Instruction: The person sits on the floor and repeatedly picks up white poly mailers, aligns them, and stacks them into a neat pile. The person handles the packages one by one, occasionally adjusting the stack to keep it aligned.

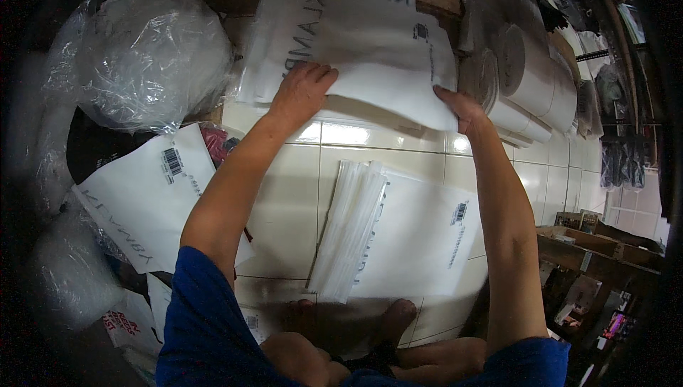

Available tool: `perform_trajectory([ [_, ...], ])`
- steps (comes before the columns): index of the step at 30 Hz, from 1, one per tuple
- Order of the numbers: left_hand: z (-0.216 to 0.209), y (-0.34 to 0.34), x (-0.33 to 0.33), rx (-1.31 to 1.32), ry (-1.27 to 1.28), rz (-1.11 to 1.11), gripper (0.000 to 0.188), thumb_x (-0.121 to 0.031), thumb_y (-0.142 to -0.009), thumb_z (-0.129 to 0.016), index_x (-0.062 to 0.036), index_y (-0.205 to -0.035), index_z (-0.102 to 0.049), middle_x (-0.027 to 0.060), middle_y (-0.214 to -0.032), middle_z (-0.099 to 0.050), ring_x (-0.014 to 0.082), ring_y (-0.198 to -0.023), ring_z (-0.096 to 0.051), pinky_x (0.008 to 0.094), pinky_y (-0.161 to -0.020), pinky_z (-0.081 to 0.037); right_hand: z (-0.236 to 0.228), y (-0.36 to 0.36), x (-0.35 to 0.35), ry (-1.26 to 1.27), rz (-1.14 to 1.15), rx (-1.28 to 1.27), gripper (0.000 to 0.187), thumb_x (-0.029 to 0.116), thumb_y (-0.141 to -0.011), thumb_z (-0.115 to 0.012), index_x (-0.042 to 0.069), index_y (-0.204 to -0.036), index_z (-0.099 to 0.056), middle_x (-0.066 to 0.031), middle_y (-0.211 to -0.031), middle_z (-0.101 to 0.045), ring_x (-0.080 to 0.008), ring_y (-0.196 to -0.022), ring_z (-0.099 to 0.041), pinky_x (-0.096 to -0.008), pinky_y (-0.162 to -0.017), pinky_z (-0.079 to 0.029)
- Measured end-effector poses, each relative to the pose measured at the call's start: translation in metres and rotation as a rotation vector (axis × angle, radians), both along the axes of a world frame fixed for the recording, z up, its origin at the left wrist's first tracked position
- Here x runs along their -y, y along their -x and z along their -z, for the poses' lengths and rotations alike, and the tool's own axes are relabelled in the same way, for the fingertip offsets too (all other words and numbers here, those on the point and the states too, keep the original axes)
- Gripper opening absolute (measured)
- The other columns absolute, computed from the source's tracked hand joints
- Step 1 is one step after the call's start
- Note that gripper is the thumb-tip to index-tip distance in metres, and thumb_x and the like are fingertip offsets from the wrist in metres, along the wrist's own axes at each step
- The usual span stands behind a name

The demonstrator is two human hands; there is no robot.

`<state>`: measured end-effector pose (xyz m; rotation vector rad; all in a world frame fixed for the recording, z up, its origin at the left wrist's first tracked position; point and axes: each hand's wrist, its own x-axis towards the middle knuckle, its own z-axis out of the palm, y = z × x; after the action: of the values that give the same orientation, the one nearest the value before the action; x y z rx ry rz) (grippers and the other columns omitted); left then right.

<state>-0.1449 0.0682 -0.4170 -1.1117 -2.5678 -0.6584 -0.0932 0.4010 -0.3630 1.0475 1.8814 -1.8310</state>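
A stack of flat white printed bags (377, 56) lies at the far side, its near edge lifted and curving above the floor. My left hand (304, 89) is closed at the stack's near left edge, fingers bent over the top surface. At the near right corner, my right hand (462, 108) pinches the sheets, thumb on top and fingers mostly hidden beneath. Closer to my feet, between my forearms, a second pile of white bags (416, 241) rests on the tiles, its left edges fanned out in layers.
Large clear plastic bundles (153, 56) stand at the left, with a loose white bag (160, 195) leaning below them. Rolled white sheets (533, 74) are at the far right. A wooden shelf (605, 252) holding small items is at the near right. Pale floor tiles (281, 195) lie between.
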Motion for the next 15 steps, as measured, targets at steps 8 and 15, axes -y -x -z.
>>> perform_trajectory([
  [8,0.015,-0.007,-0.013,0.117,0.364,-0.097,0.057,-0.013,-0.077,-0.064,-0.0067,-0.131,-0.044,0.0158,-0.136,-0.043,0.0349,-0.126,-0.039,0.0522,-0.105,-0.031,0.041,0.003,-0.027,-0.428,-0.171,-0.165,0.047,0.022,-0.086,-0.066,-0.003,-0.121,-0.048,-0.0131,-0.096,-0.062,-0.0187,-0.072,-0.058,-0.0321,-0.055,-0.047],
  [15,0.004,-0.012,-0.004,0.238,0.406,-0.094,0.072,-0.027,-0.078,-0.066,-0.0065,-0.139,-0.035,0.0186,-0.143,-0.033,0.0374,-0.133,-0.03,0.0552,-0.11,-0.022,0.037,0.02,-0.013,-0.012,-0.105,-0.274,0.046,0.021,-0.086,-0.063,-0.002,-0.123,-0.047,-0.0154,-0.109,-0.059,-0.0239,-0.088,-0.06,-0.0378,-0.072,-0.049],
])
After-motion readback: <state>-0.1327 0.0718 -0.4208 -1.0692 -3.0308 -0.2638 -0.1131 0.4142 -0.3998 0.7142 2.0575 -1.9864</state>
